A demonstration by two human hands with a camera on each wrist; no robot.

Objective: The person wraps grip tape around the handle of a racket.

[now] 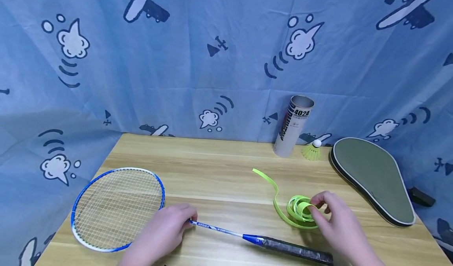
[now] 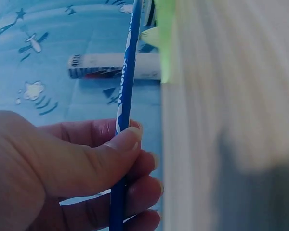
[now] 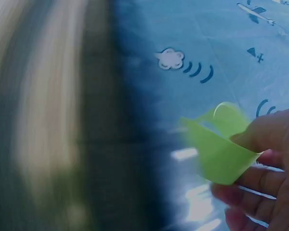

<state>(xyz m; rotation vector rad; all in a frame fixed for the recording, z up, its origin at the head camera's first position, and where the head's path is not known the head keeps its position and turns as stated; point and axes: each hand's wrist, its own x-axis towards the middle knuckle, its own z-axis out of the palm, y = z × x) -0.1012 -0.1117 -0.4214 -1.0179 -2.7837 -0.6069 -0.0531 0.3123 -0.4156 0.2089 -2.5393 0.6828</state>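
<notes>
A: Where's the racket (image 1: 217,229)?
B: Across the bottom of the head pic: blue/white strung head lower L, black handle lower R.
A: Anyone got it?
B: Yep, L hand (image 1: 164,230), bottom ctr-left, grips the shaft. L wrist view has it btwn thumb + fingers.
A: And the tape (image 1: 300,210)?
B: Yellow-green, coiled lower R, just above the handle in the frame. Loose end curves up-left twd ctr.
A: R hand (image 1: 337,222)?
B: Lower R, at the coil's R side, pinching a bit of tape btwn thumb + fingers; R wrist view agrees.
A: What's under it all?
B: Light wood table (image 1: 198,171).
A: Stuff at the back?
B: Tube (image 1: 293,126) upright, R of ctr, "402A" on it. Shuttle (image 1: 312,151) just to its right, yellow-green skirt down, white tip up.
A: Far R?
B: Grn case (image 1: 369,175) w/ pale trim + blk side, lying flat; small dark obj (image 1: 421,196) just beyond its R edge.
A: Bkgd?
B: Blue curtain (image 1: 170,73) w/ planes + clouds, fills the top half.
</notes>
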